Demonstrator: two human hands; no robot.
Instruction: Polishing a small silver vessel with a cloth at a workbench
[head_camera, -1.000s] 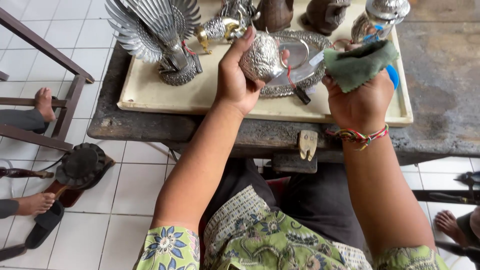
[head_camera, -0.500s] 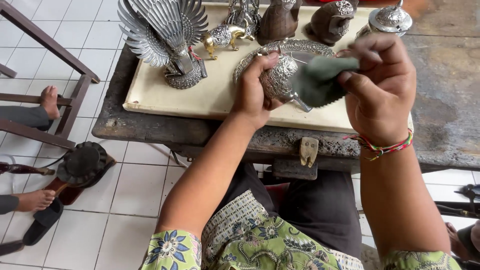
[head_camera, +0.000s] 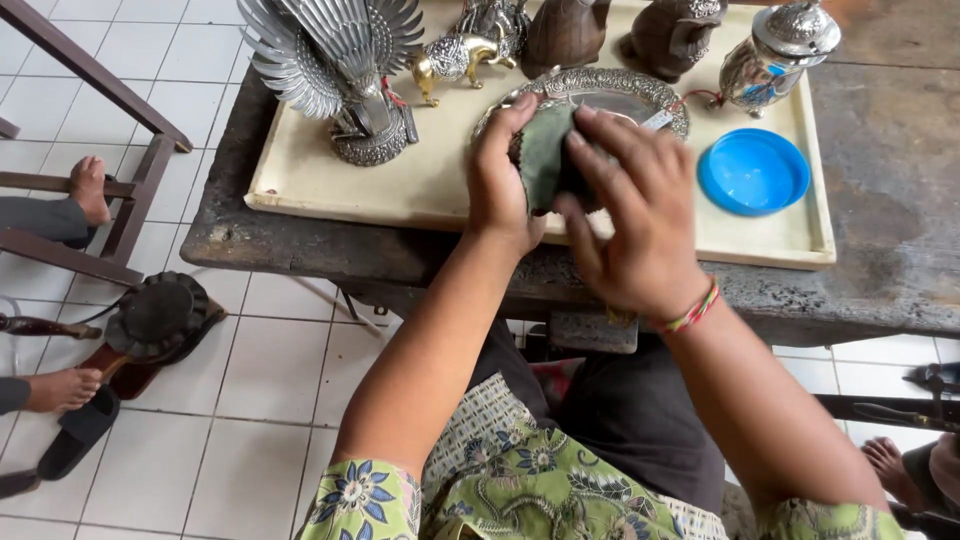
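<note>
My left hand (head_camera: 500, 180) grips a small embossed silver object, now almost hidden between both hands above the front edge of the cream tray (head_camera: 330, 195). My right hand (head_camera: 625, 215) presses a dark green cloth (head_camera: 545, 155) over that object, fingers spread across it. Only a sliver of the silver piece shows at the cloth's left edge. A woven red, yellow and green bracelet (head_camera: 692, 310) circles my right wrist.
On the tray stand a silver bird figure with fanned wings (head_camera: 335, 60), a small gold animal (head_camera: 455, 55), an ornate oval silver dish (head_camera: 620, 95), two dark figurines, a lidded silver pot (head_camera: 775, 50) and a blue lid (head_camera: 752, 172). Other people's feet (head_camera: 88, 185) rest at left.
My right hand has brought the green cloth over the silver object, covering it. Both hands have dropped lower over the tray's front. The blue lid is uncovered now.
</note>
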